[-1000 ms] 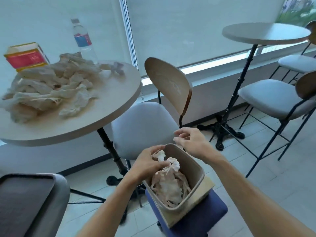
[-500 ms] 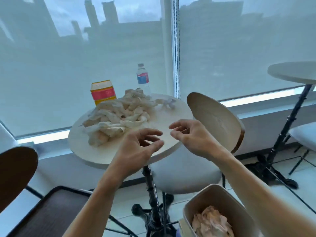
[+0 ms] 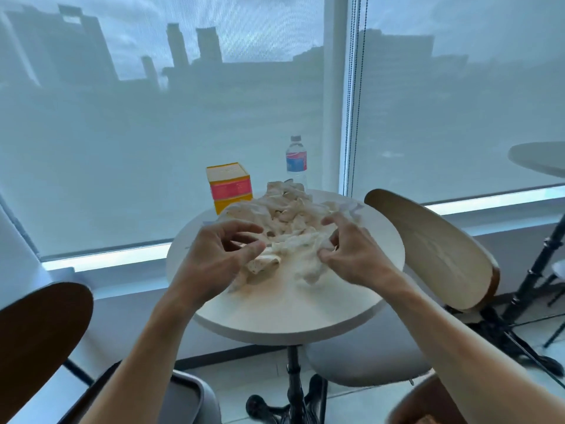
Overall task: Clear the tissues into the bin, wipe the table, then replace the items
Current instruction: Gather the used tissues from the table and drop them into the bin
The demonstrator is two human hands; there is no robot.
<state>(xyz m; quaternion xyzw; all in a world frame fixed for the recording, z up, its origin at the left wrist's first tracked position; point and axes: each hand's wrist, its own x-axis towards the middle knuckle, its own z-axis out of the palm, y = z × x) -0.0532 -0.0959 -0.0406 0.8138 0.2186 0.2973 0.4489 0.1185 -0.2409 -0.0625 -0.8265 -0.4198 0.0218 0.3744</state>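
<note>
A heap of crumpled white tissues lies on the round pale table. My left hand hovers at the heap's left edge with curled, spread fingers and holds nothing. At the heap's right side, my right hand has its thumb and fingers pinched into the tissues. Only the rim of the beige bin shows at the bottom right, with tissue inside. Behind the heap stand a yellow and pink box and a water bottle.
A wooden-backed chair with a grey seat stands to the right of the table. A dark wooden chair back is at the lower left, and a grey seat is below. A second table is at the far right. The window blind is behind.
My view has lifted from the bin to the table. Both hands left the bin, rose and reached forward onto the tissue heap; the right hand has closed on tissues.
</note>
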